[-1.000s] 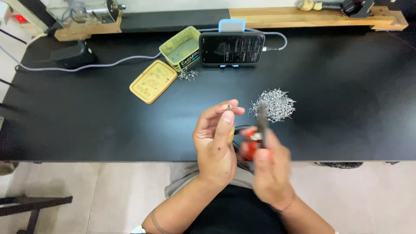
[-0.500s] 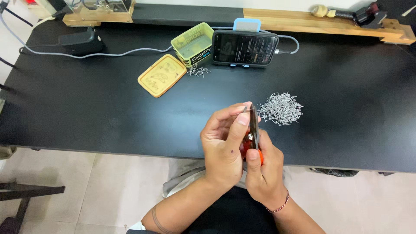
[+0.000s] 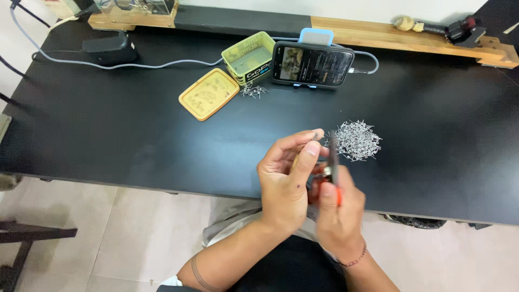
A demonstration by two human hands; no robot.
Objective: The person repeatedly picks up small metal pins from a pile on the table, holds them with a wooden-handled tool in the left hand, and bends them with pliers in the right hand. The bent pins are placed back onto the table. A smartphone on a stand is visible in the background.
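Right hand (image 3: 338,213) grips pliers (image 3: 333,162), tips pointing away

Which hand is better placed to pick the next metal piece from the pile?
Left hand, probably: its fingertips pinch only a tiny piece near the pile of small metal pieces, while the right hand grips the red-handled pliers.

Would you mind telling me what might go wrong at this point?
The left hand pinches a tiny metal piece at its fingertips above the black table; it could slip and drop. The red-handled pliers in the right hand work close to those fingers and might nip them. A stray arm could scatter the nearby metal pile.
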